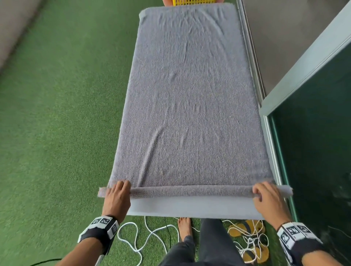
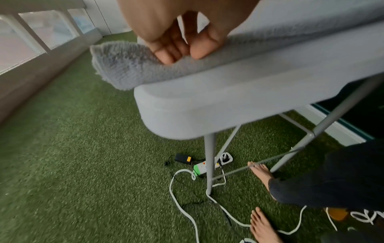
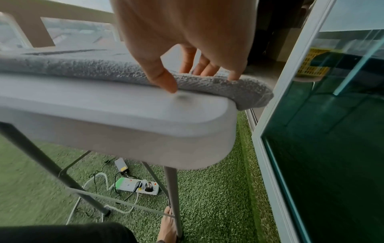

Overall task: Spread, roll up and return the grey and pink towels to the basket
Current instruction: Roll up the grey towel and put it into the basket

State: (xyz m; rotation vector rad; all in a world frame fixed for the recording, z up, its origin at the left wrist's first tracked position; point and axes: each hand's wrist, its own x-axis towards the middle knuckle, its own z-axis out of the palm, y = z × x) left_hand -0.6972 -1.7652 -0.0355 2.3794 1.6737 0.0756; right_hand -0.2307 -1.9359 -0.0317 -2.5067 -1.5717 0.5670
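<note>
Grey towel (image 1: 190,98) lies spread flat along the long surface (image 1: 191,207), covering nearly all of it. Only a bare strip of the surface shows at the near end. The towel's near edge is turned over into a thin roll (image 1: 190,190) running the full width; both ends of the roll overhang the sides slightly.

Left hand (image 1: 116,195) sits on the left end of the roll — fingers curled over it and thumb tucked in at the near side, so it's gripping the rolled edge (image 2: 129,69).

Right hand (image 1: 267,197) is at the right end, same job: fingers curled over the top of the roll, thumb (image 3: 164,80) down at the near side where towel meets surface, pinching the roll between them.

Yellow perforated basket (image 1: 193,2) is at the far end of the surface, just past the towel's far edge — only its near rim is in frame. Something orange-pink shows beside it at the top edge; too cropped to tell what it is.

Below the near end: artificial grass floor (image 1: 57,114), white cable (image 1: 136,237) in loops, a power strip (image 3: 137,186) and yellow sandals (image 1: 245,227) next to the person's bare feet. Dark glass door (image 1: 313,151) on the right.
</note>
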